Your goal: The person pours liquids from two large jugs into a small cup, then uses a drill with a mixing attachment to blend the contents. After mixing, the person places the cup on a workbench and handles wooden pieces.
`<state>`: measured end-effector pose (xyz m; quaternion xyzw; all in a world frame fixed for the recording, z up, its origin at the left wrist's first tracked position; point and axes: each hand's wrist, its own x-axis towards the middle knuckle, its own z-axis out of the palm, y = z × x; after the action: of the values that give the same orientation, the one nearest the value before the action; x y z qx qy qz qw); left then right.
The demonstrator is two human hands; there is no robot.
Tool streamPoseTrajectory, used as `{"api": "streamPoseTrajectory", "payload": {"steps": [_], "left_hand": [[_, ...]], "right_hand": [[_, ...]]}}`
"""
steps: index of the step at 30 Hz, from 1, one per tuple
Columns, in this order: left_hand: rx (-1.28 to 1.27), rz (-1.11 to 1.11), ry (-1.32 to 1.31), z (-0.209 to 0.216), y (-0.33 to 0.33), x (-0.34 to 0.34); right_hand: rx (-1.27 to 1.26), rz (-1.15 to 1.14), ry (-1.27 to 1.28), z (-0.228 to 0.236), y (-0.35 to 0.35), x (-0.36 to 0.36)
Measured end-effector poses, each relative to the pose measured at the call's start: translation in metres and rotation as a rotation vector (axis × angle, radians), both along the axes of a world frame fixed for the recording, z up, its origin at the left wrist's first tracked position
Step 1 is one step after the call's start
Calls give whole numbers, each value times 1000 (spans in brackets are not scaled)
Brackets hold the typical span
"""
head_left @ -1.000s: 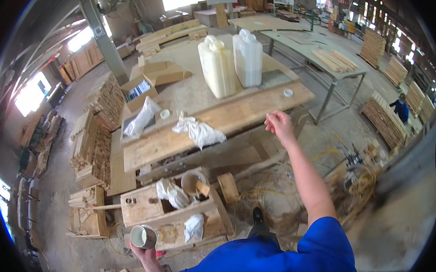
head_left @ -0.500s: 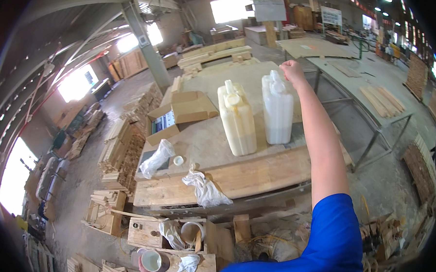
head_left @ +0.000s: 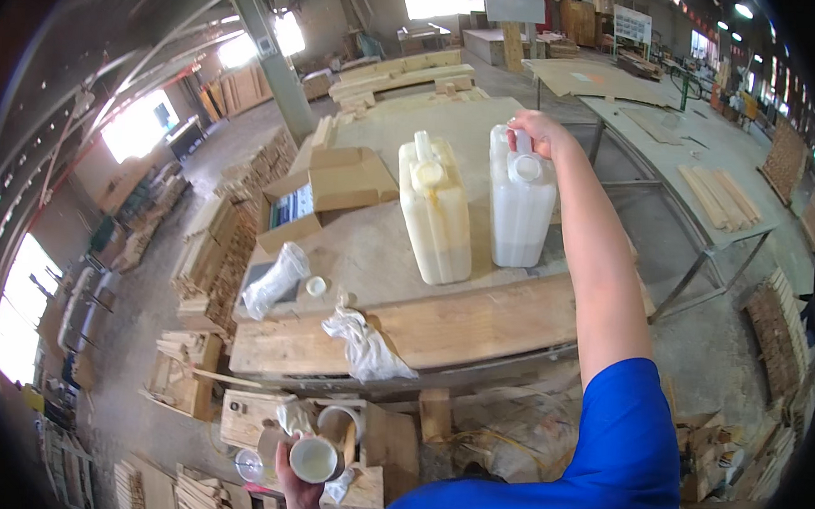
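Observation:
My right hand [head_left: 542, 136] is wrapped round the top handle of a translucent white jerrycan [head_left: 522, 219], which stands upright on the worktable [head_left: 362, 252]. Beside it on the left, and apart from it, stands a yellowish jerrycan [head_left: 438, 224] with a yellow streak running down from its cap. Low in the view my left hand [head_left: 295, 489] grips a small white cup [head_left: 315, 460] by its side; its mouth faces me and something pale lies inside. A white bucket [head_left: 339, 424] with a wooden stick in it is just beyond the cup.
An opened cardboard box [head_left: 289, 195] lies at the table's left. Toward the front are a clear plastic bag [head_left: 276, 281], a small white lid-like piece [head_left: 316, 286] and a crumpled white cloth or bag [head_left: 367, 346]. Stacked wood strips [head_left: 209, 264] line the left side; a metal-legged table [head_left: 649, 142] stands right.
My right hand has come down from above onto the white jerrycan and closed on its handle. The cup in my left hand has risen and moved slightly right.

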<state>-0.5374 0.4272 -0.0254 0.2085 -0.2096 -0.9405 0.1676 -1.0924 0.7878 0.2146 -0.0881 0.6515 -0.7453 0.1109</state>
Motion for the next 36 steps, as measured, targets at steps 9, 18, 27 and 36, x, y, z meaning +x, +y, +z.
{"api": "streamPoseTrajectory", "payload": {"steps": [9, 18, 27, 36], "left_hand": [[65, -352, -72, 5, 26, -61], [92, -544, -101, -5, 43, -77], [231, -743, -240, -22, 135, -101], [286, -618, -185, -1, 171, -108]], "right_hand": [[127, -90, 137, -1, 2, 121], [74, -330, 145, -26, -22, 206], [55, -450, 209, -44, -45, 292], [-174, -316, 77, -83, -72, 353]]}}
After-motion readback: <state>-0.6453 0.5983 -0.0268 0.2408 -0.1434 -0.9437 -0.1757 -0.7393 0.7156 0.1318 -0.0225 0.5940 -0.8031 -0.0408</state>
